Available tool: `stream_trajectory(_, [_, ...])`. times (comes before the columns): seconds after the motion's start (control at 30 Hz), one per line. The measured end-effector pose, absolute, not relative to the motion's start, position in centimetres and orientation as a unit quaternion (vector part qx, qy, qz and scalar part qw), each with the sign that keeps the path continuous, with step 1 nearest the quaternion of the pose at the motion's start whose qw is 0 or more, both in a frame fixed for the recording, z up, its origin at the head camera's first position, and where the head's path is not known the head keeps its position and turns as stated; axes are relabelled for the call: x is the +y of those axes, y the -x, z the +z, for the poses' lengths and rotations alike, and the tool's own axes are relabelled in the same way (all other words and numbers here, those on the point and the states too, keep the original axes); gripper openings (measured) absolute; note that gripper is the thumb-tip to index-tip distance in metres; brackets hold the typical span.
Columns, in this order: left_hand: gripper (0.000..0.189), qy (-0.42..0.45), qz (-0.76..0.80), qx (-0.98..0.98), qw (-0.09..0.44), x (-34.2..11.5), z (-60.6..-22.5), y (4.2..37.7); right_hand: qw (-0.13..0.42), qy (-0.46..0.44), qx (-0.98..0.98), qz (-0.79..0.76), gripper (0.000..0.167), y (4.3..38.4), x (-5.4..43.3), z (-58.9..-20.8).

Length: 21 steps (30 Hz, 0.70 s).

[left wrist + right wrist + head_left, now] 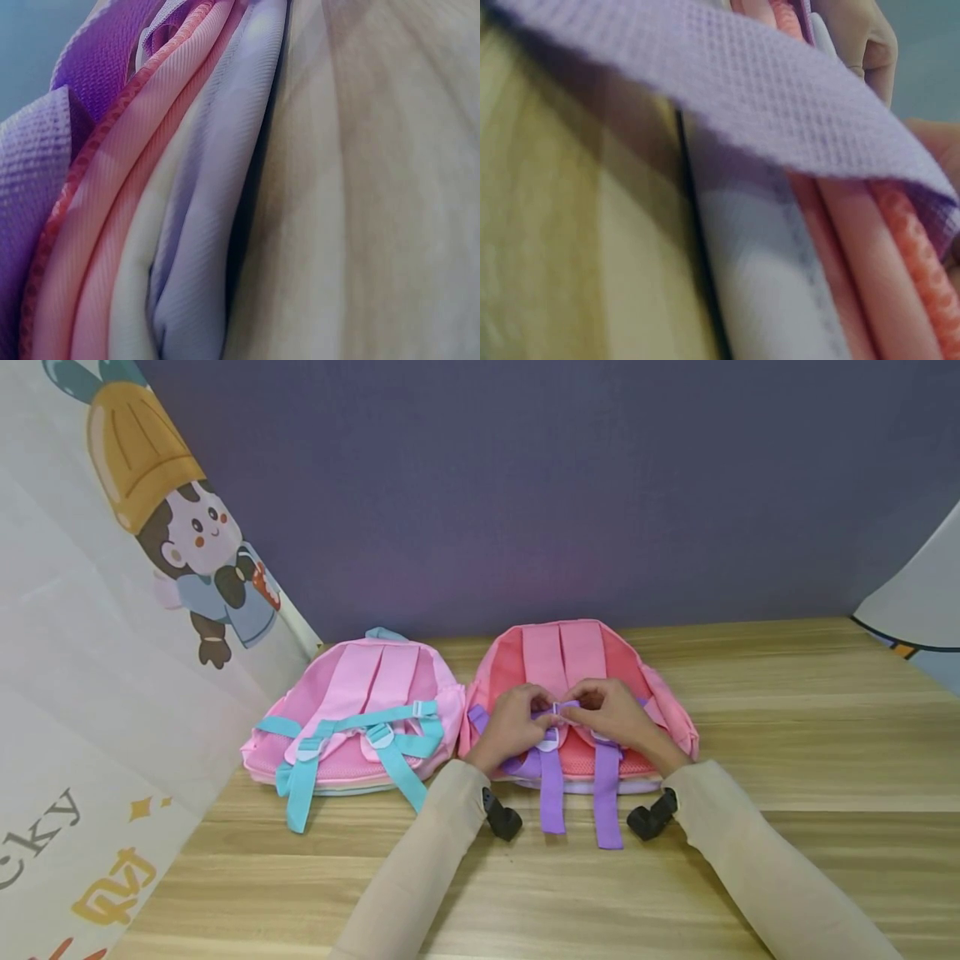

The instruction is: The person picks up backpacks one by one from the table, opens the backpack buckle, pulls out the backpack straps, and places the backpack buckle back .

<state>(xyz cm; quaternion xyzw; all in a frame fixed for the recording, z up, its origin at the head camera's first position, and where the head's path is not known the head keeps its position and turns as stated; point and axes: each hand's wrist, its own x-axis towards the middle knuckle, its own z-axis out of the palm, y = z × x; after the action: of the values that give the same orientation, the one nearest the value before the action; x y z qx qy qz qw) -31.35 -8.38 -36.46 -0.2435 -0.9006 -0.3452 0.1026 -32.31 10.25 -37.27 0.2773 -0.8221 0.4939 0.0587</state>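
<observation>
A coral-pink backpack point(583, 647) lies on the table with its straps facing up. At its middle, my left hand point(512, 725) pinches a thin purple strap near a small pale buckle point(556, 709). Fingers of my right hand point(615, 714) pinch the same purple strap point(570, 703) just to the right, and the two hands' fingertips almost meet. Two loose purple strap ends point(552, 793) hang over the bag's near edge. Purple webbing point(727, 90) crosses close in front of the right wrist view. In the left wrist view, the bag's layered edge point(135, 172) rests on the wood.
A lighter pink backpack point(352, 672) with turquoise straps point(303, 789) lies close on the left, its side right at the coral one. Behind both rises a dark grey-blue panel point(525, 493). A white wall with a cartoon print point(202, 535) borders the wooden table point(810, 727) on the left.
</observation>
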Motion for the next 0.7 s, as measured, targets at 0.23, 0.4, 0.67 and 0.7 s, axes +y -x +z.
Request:
stream_trajectory(0.23, [0.018,0.243,-0.349,-0.899,0.104,-8.37,-36.47,31.32,0.06,-0.282,-0.817,0.5,0.008,32.43,10.26,-37.34])
stream_trajectory(0.4, [0.017,0.244,-0.354,-0.897,0.103,-8.39,-36.46,31.24,0.054,-0.285,-0.81,0.509,0.006,32.34,10.21,-37.22])
stream_trajectory(0.67, [0.017,0.245,-0.356,-0.896,0.101,-8.41,-36.37,31.11,0.051,-0.267,-0.814,0.513,0.004,32.0,10.03,-36.87])
stream_trajectory(0.7, [0.017,0.244,-0.356,-0.897,0.101,-8.41,-36.37,31.11,0.051,-0.264,-0.817,0.51,0.004,31.99,10.01,-36.85])
